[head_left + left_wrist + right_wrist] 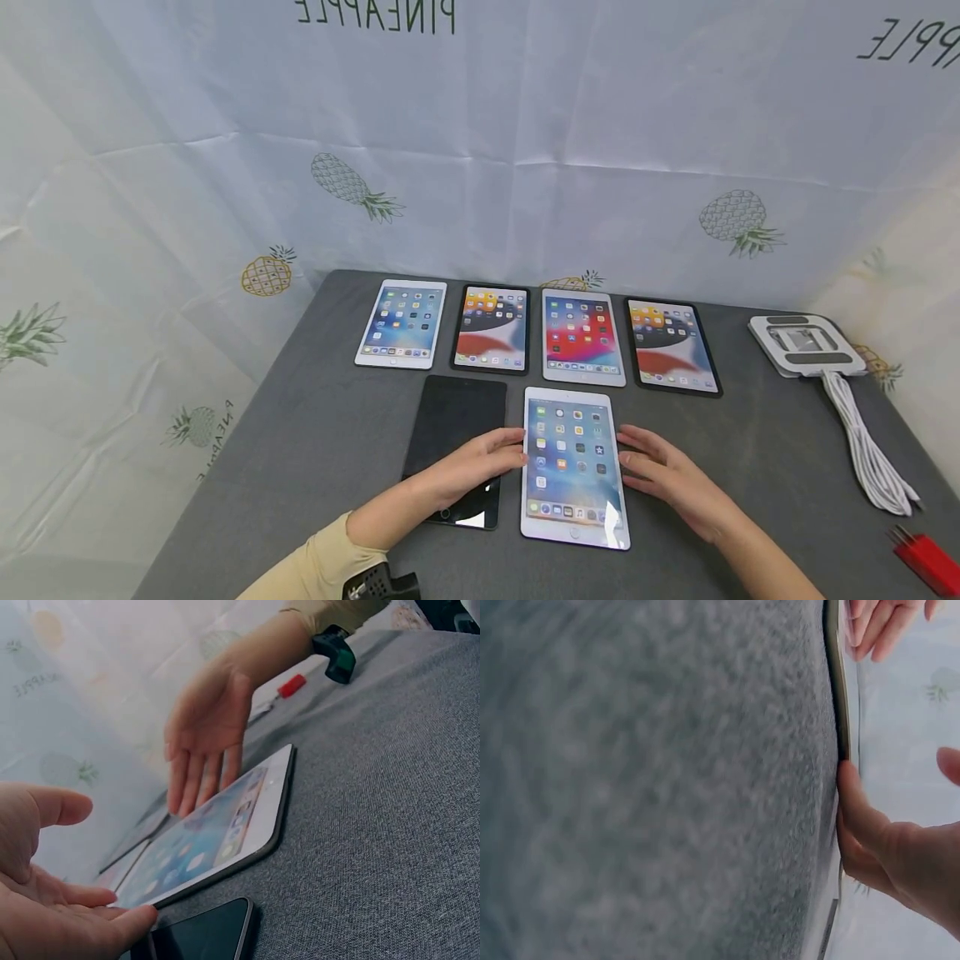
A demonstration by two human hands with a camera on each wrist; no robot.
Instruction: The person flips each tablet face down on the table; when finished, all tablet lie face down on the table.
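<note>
A white tablet lies flat on the grey table with its screen lit, showing app icons. At its left long edge is my left hand, reaching across a black tablet whose screen is dark. The left fingers are loosely extended, fingertips right at the white tablet's side. My right hand faces it from the other side, fingers slightly bent and apart. Close up in the right wrist view, a fingertip of the right hand meets the tablet's thin edge. Neither hand curls round the tablet.
Behind stand out four lit tablets in a row: white, black-framed, white and black-framed. Farther right lie a white device with a bundled white cable and a red plug. A pineapple-print cloth hangs behind.
</note>
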